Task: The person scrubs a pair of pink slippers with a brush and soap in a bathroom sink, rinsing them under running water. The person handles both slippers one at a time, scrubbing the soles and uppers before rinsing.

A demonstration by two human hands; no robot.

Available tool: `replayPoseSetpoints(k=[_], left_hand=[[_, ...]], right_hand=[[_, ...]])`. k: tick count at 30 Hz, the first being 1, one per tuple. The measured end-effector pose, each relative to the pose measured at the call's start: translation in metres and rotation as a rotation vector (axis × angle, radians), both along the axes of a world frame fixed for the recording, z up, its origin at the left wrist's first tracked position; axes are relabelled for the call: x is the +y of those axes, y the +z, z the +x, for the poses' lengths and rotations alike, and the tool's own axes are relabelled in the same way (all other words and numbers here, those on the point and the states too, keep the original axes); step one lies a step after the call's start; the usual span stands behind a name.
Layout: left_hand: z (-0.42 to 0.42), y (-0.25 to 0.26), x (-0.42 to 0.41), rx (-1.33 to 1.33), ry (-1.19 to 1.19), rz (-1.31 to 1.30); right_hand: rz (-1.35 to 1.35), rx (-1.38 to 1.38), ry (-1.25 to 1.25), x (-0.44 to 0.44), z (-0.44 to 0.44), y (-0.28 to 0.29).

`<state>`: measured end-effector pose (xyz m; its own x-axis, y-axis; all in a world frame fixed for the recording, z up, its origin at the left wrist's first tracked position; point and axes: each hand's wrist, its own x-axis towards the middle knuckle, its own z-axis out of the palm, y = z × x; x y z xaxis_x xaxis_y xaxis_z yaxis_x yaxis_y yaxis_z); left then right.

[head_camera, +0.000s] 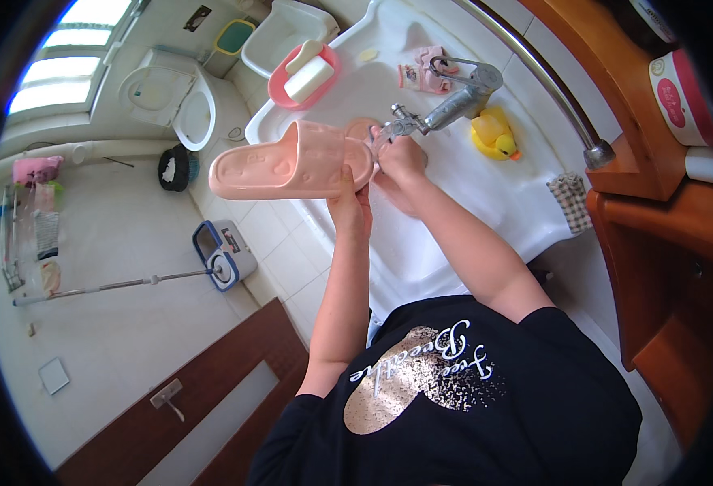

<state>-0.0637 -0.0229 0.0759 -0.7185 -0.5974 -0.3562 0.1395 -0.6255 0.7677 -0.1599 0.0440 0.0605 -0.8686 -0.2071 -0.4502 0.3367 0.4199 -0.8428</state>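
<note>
My left hand (349,206) grips a pale pink slide slipper (259,167) near one end, holding it over the edge of the white washbasin (472,200). Its strap faces up and to the left. By the gripped end is my right hand (402,159), fingers curled below the faucet (454,106); what they hold, if anything, is hidden. Something clear, like running water, shows below the spout. Behind my hands, part of another pink slipper (393,191) appears to lie in the basin.
A pink soap dish (276,91) with a white bar, a yellow rubber duck (493,136) and a small pink cloth item (432,76) sit on the basin. A checked cloth (569,200) hangs over its corner. At right stands a wooden cabinet (648,273); a mop bucket (235,255) is at left.
</note>
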Motion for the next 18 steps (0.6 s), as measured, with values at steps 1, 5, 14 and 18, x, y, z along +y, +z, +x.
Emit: replayPoseSetpoints(k=[1,5,14,18], left_hand=[[0.002,-0.003,-0.002,0.005,0.016,0.005],[0.006,-0.006,-0.007,0.028,0.064,0.027],[0.001,-0.008,0.001,-0.013,0.002,0.015],[-0.007,-0.014,0.015,0.010,-0.069,-0.131]], right_hand=[[-0.116,-0.072,-0.043,0.000,0.001,0.000],[-0.324,-0.283,-0.087,0.006,0.003,0.029],[0.169,0.201,0.229,0.003,0.039,0.026],[0.077,0.030,0.146,0.001,0.014,0.009]])
